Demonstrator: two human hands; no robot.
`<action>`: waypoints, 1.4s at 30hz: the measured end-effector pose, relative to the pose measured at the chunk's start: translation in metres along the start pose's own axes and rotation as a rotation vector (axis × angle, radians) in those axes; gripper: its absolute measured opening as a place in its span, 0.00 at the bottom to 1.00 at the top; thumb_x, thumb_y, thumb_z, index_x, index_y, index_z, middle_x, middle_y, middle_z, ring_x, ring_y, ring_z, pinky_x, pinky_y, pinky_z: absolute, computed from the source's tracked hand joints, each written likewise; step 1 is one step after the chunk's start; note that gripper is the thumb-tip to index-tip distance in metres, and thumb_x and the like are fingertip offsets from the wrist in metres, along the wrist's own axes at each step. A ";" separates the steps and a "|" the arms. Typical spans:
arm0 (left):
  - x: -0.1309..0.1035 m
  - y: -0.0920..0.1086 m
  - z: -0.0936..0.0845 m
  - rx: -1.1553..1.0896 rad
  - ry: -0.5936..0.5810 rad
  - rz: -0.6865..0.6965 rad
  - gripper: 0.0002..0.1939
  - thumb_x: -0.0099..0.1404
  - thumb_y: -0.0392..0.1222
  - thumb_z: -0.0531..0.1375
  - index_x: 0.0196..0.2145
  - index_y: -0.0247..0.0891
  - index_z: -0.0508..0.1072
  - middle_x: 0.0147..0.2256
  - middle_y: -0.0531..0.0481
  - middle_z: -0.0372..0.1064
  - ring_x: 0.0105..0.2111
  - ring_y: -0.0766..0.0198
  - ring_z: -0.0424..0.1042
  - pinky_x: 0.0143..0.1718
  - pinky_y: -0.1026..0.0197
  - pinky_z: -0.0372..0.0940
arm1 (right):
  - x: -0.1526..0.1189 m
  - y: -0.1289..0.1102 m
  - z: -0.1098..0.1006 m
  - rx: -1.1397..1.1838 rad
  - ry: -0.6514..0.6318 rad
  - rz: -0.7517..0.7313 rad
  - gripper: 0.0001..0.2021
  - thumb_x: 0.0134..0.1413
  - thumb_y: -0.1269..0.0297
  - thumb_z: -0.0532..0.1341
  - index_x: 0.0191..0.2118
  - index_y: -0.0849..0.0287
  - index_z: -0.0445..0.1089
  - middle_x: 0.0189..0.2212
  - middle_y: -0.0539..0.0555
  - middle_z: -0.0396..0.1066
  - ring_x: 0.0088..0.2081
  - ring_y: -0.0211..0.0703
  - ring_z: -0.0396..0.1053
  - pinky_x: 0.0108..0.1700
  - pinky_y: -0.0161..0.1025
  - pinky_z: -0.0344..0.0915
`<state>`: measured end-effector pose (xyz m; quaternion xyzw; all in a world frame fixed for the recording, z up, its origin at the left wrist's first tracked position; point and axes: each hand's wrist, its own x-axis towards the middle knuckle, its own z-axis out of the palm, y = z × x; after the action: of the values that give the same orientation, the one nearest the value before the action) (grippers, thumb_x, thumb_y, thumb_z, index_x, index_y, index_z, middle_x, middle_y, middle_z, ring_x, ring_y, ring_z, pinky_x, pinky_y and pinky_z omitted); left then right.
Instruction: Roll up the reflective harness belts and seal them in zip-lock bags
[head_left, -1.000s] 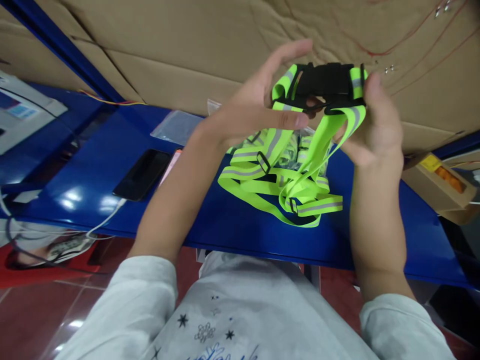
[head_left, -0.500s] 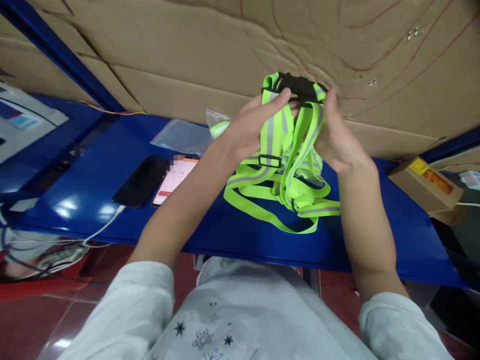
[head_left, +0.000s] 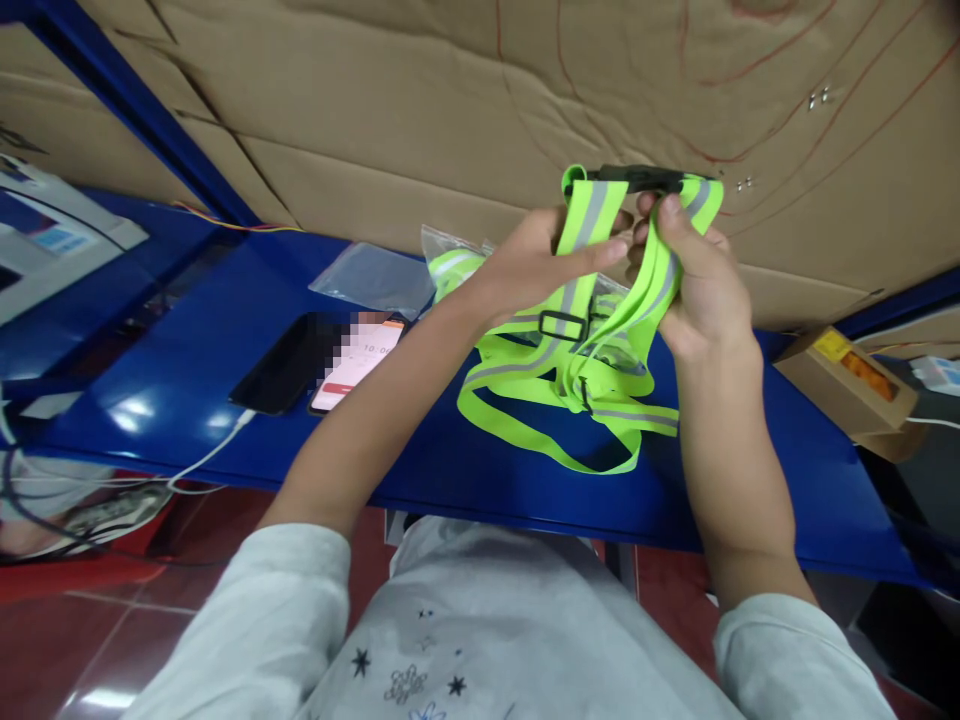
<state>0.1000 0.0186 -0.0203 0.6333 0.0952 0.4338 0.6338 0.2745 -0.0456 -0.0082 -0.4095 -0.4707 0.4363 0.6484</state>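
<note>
Raised above the blue table is a neon-yellow reflective strap harness [head_left: 592,215] with grey stripes, its upper part hanging between my hands. My left hand [head_left: 536,265] closes on the left strap, thumb lying across its front. On the right, my right hand [head_left: 705,270] pinches the other strap, thumb in front and fingertips curled behind. A black buckle [head_left: 641,179] spans the top, joining both straps, and looks fastened. A black slider [head_left: 563,325] sits lower on the left strap. The remaining straps lie looped on the table below, partly over clear plastic.
On the blue table [head_left: 442,470] left of my forearm lie a black phone [head_left: 274,365] with a white cable, a lit phone [head_left: 360,350] and a clear plastic bag [head_left: 371,278]. A cardboard box [head_left: 847,385] stands right. Behind rises a cardboard wall [head_left: 375,120].
Both hands have slid down from the buckle onto the straps, and the harness top has shifted right. The straps now hang wider apart, with the buckle uncovered.
</note>
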 end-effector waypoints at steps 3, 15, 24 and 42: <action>-0.001 0.006 0.000 -0.033 0.028 -0.066 0.10 0.70 0.47 0.69 0.45 0.41 0.83 0.46 0.48 0.82 0.55 0.51 0.77 0.61 0.51 0.69 | -0.005 -0.011 -0.002 0.023 -0.135 0.082 0.12 0.57 0.49 0.74 0.42 0.44 0.77 0.46 0.47 0.82 0.54 0.50 0.78 0.48 0.47 0.82; 0.000 0.000 -0.001 -0.048 0.071 -0.149 0.15 0.70 0.52 0.70 0.43 0.36 0.83 0.41 0.46 0.83 0.42 0.53 0.83 0.51 0.51 0.77 | -0.004 0.001 0.013 -0.007 -0.029 -0.042 0.15 0.60 0.44 0.71 0.45 0.46 0.77 0.48 0.50 0.82 0.58 0.51 0.76 0.55 0.47 0.80; -0.003 -0.014 0.004 -0.141 -0.025 -0.106 0.16 0.61 0.44 0.76 0.46 0.42 0.81 0.51 0.50 0.83 0.60 0.48 0.77 0.66 0.47 0.69 | -0.010 0.012 0.028 0.128 -0.024 0.009 0.08 0.68 0.55 0.67 0.45 0.52 0.75 0.41 0.51 0.83 0.56 0.49 0.80 0.63 0.52 0.77; -0.012 -0.033 0.018 -0.426 -0.190 -0.417 0.22 0.58 0.51 0.78 0.45 0.38 0.83 0.44 0.45 0.84 0.48 0.48 0.83 0.55 0.45 0.77 | 0.001 -0.021 -0.023 -0.260 0.094 -0.164 0.16 0.43 0.60 0.82 0.33 0.53 0.76 0.32 0.49 0.77 0.36 0.46 0.78 0.44 0.48 0.79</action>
<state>0.1188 0.0035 -0.0519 0.4906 0.0705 0.2436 0.8336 0.3008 -0.0535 0.0062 -0.4703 -0.5241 0.2977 0.6446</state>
